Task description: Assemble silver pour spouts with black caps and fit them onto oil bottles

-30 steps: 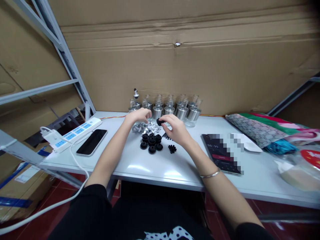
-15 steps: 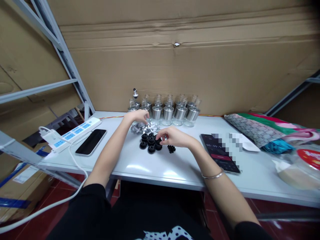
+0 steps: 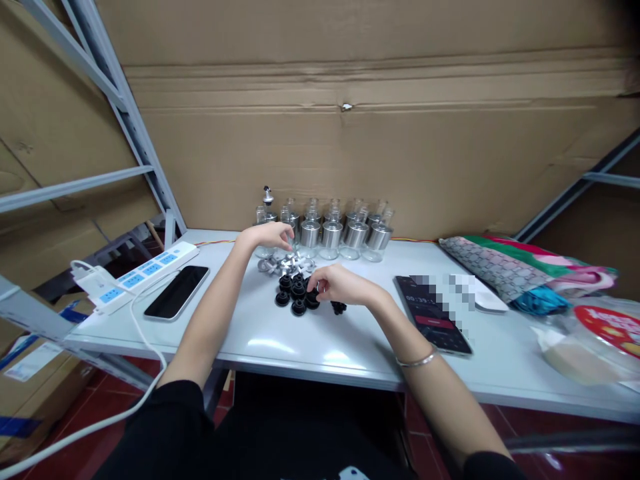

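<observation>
My left hand (image 3: 271, 235) hangs above a pile of silver metal pieces (image 3: 294, 262), in front of the bottles. Its fingers bend downward, slightly apart, and I see nothing held. My right hand (image 3: 339, 284) is at the right side of a cluster of black round caps (image 3: 299, 307), with thumb and fingers pinched on a black cap (image 3: 313, 300) that they partly cover. A small bunch of tiny black parts (image 3: 339, 307) lies under the right hand, partly hidden by it. Behind stand rows of clear glass bottles with metal sleeves (image 3: 332, 236); one at the left carries a silver-and-black top (image 3: 268, 195).
On the left lie a white power strip (image 3: 150, 270) with cables and a phone (image 3: 177, 293). To the right are a phone showing a timer (image 3: 430, 323), a white object (image 3: 490, 301), a patterned cloth bundle (image 3: 500, 263) and a red-lidded plastic tub (image 3: 607, 333). Cardboard (image 3: 400, 153) walls the back.
The camera view has tilted slightly, so everything sits a little lower and further left. My right hand has shifted slightly over the tiny black parts. My left hand stays over the silver pieces.
</observation>
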`<state>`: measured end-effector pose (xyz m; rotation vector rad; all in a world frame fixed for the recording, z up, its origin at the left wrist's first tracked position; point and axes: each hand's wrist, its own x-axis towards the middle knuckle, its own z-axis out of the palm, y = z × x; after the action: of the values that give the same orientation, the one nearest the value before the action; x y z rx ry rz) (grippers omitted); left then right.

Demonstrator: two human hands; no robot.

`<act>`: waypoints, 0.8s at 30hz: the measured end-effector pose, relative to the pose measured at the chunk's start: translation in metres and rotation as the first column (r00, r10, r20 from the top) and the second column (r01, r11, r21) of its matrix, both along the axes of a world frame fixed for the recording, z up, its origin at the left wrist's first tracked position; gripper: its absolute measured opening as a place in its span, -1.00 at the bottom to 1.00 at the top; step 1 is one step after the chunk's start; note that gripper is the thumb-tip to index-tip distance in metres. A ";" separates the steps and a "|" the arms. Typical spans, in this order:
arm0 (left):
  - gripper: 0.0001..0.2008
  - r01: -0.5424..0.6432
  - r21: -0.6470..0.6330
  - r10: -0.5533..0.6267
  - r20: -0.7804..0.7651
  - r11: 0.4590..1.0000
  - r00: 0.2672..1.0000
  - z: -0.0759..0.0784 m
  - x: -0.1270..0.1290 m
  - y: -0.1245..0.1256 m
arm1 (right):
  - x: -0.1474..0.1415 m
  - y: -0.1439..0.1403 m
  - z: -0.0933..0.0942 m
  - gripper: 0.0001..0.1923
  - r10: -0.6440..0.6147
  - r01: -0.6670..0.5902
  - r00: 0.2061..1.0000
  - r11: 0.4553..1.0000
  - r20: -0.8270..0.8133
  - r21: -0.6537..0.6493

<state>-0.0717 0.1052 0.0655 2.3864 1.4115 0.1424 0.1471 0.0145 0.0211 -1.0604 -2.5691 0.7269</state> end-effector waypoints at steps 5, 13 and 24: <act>-0.67 -0.045 -0.016 0.046 0.100 0.999 0.994 0.008 -0.007 -0.006 | -0.001 -0.004 0.006 -0.80 -0.020 0.019 0.999 1.000 -0.027 -0.023; -0.78 -0.459 0.307 0.115 0.716 0.834 0.688 0.020 -0.038 0.002 | 0.004 -0.003 0.014 -0.87 -0.102 0.135 0.968 0.981 -0.230 0.136; -0.70 -0.454 -0.204 0.293 0.946 0.867 0.135 -0.040 -0.070 0.062 | 0.007 0.009 0.002 -0.86 -0.121 0.220 0.953 0.907 -0.277 0.360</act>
<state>-0.1413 0.1675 0.0259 1.2589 1.2091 1.6162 0.1539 0.0239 0.0226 -0.9774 -2.2410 0.2663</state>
